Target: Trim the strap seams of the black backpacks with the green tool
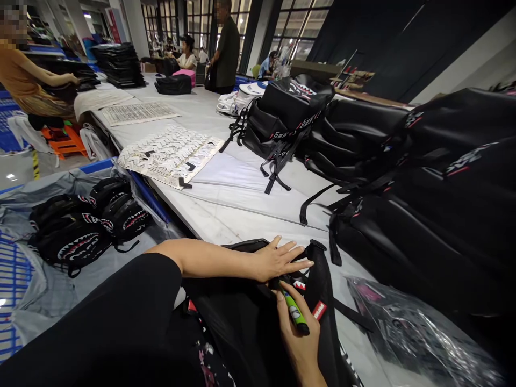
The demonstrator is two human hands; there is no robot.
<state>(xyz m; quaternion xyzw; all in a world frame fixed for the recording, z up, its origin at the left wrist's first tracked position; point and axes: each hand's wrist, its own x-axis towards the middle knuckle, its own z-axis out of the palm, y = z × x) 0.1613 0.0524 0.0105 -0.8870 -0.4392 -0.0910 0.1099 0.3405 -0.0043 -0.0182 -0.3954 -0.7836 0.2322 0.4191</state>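
Observation:
A black backpack [242,312] lies in front of me at the table's near edge, with padded straps and a small red label [319,310] on the right one. My left hand [278,260] rests palm down across its upper part, fingers spread. Just below, my right hand [300,344] is closed around a green marker pen [294,309] with a black end. The pen slants up to the left, and its tip is hidden near my left hand. A bit of red and white shark-teeth print shows between the straps.
Stacked black bags [371,134] fill the table's right side, near a clear plastic bag [419,333]. Printed sheets with white pieces [169,153] lie further back. Small shark-print backpacks [80,242] sit in a lined blue crate at left. Several people are around the far tables.

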